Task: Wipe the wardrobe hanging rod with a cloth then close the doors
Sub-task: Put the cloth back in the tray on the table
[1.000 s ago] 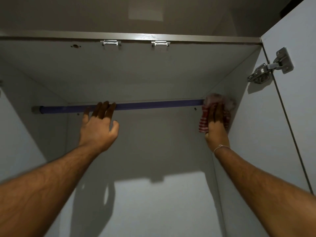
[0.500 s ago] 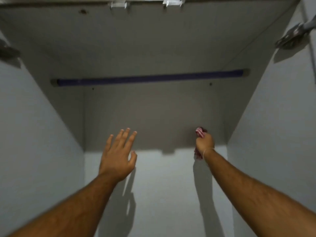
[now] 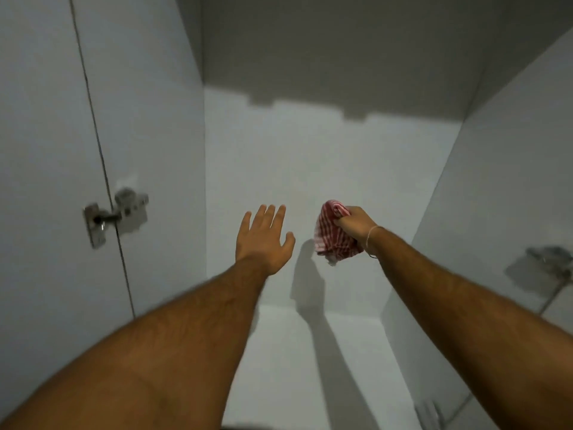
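Note:
My right hand (image 3: 356, 226) grips a bunched red-and-white checked cloth (image 3: 333, 240) in mid-air inside the white wardrobe. My left hand (image 3: 263, 240) is held out beside it, fingers spread, holding nothing. The two hands are a short way apart and touch no surface. The hanging rod is out of view above the frame. The left door (image 3: 40, 181) stands open at the left, joined to the side wall by a metal hinge (image 3: 114, 215). The right door's hinge (image 3: 552, 265) shows blurred at the right edge.
The wardrobe's white back wall (image 3: 325, 156) faces me, with the left side wall (image 3: 161, 135) and right side wall (image 3: 502, 169) closing in the space. Its white floor (image 3: 294, 367) lies below my arms. Shadows of my arms fall on the back wall.
Both hands have come down off the rod, the right one taking the cloth with it. My view has tilted downward, so the rod has left the frame and lower hinges now show.

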Motion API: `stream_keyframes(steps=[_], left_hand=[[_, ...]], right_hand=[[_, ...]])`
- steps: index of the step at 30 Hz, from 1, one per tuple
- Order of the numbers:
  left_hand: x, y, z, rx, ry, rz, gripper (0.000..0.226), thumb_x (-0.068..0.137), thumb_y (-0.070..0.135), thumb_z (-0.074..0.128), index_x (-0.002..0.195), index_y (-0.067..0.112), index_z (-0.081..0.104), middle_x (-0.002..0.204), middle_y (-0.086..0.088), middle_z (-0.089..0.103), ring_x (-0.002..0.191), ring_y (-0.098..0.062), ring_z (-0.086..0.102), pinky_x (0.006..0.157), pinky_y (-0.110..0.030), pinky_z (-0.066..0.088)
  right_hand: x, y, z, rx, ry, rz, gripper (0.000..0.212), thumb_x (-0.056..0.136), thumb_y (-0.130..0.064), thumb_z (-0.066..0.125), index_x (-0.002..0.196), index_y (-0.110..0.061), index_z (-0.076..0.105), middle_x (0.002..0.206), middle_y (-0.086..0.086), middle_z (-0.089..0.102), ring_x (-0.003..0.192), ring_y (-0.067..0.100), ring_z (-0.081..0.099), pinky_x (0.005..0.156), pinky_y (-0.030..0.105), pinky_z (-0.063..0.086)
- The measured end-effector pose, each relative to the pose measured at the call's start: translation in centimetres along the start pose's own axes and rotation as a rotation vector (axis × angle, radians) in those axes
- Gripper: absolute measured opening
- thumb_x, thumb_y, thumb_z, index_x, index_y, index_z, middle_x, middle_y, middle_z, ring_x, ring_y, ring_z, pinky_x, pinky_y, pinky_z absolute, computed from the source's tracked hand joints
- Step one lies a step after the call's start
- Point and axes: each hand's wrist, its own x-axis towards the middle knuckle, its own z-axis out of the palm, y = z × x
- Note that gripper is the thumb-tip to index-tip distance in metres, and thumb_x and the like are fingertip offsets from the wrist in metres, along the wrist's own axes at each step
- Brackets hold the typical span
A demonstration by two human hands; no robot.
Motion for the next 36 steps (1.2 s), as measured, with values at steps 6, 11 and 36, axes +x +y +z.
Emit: stream_keyframes(steps=[6,11,36], left_hand=[[-12.0,-1.0,10.8,-0.042,-0.263,-0.021,0.072,0.110,0.050,0.026,0.175,0.026,0.006,0.183,0.002,0.012,0.170,-0.018,0.003,0.137,-0.048,-0.002],[-25.6,-0.7,20.2,-0.067,-0.523,-0.022,0.071,0.111,0.048,0.028,0.175,0.028,0.004,0.184,0.002,0.005,0.170,-0.018,0.000,0.138,-0.045,-0.002],[-56.7,12.0,35.6,-0.032,-1.154,0.281,0.073,0.111,0.052,0.026,0.174,0.030,-0.005,0.183,0.003,-0.003,0.170,-0.016,-0.007,0.137,-0.044,-0.006]], right_hand=[[-7.5,12.5,9.2,0.129,-0.166,0.301,0.035,0.099,0.001,0.057,0.133,0.001,0.068,0.127,0.027,0.074,0.120,0.043,0.071,0.106,0.053,0.058],[-17.7,28.0,14.8,0.377,-0.142,0.675,0.041,0.097,0.001,0.055,0.137,0.007,0.063,0.129,0.032,0.071,0.122,0.049,0.069,0.108,0.060,0.055],[-50.2,67.3,6.1,0.460,0.407,1.417,0.041,0.105,0.000,0.052,0.143,0.013,0.054,0.147,0.037,0.057,0.137,0.055,0.055,0.112,0.054,0.047]])
